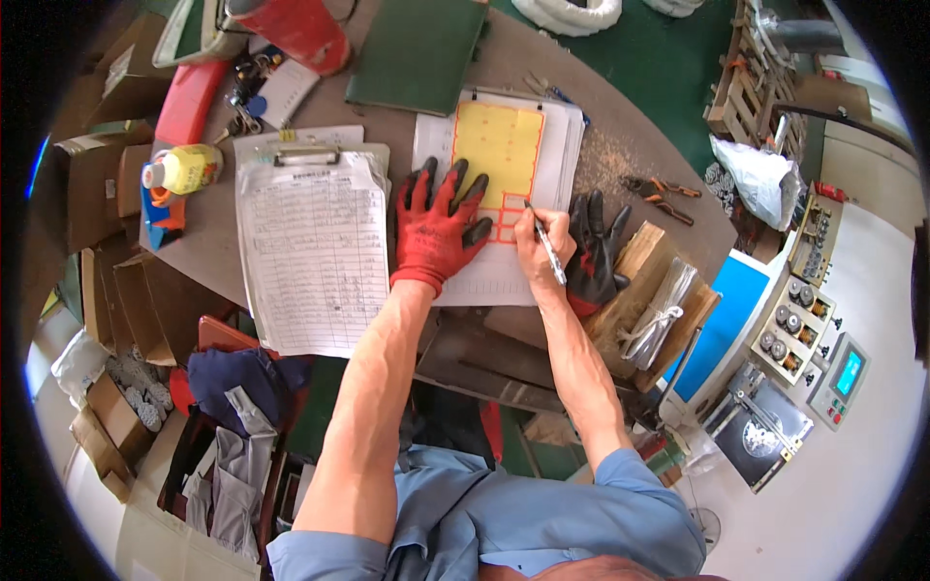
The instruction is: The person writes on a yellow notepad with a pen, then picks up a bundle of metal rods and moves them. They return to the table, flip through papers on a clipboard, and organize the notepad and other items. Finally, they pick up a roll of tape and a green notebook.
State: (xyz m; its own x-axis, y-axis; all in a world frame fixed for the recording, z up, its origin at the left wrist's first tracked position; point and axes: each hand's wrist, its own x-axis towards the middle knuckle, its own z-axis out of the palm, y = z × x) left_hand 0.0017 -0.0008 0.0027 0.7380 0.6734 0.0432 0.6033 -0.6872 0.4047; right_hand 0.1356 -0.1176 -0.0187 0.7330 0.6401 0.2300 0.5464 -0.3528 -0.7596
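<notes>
My left hand (438,228), in a red and black work glove, lies flat with fingers spread on a white sheet (484,281) that carries a yellow label sheet (499,145) with orange-outlined squares. My right hand (536,242) is bare and grips a pen (550,254), its tip touching the sheet at the small orange squares. A second black and red glove (593,254) lies empty just right of that hand.
A clipboard with a filled-in form (310,252) sits left of the sheet. A yellow bottle (189,168), a red cylinder (300,34), a green folder (417,53), pliers (664,192), wood blocks (644,290) and a control panel (809,329) surround the brown table (620,145).
</notes>
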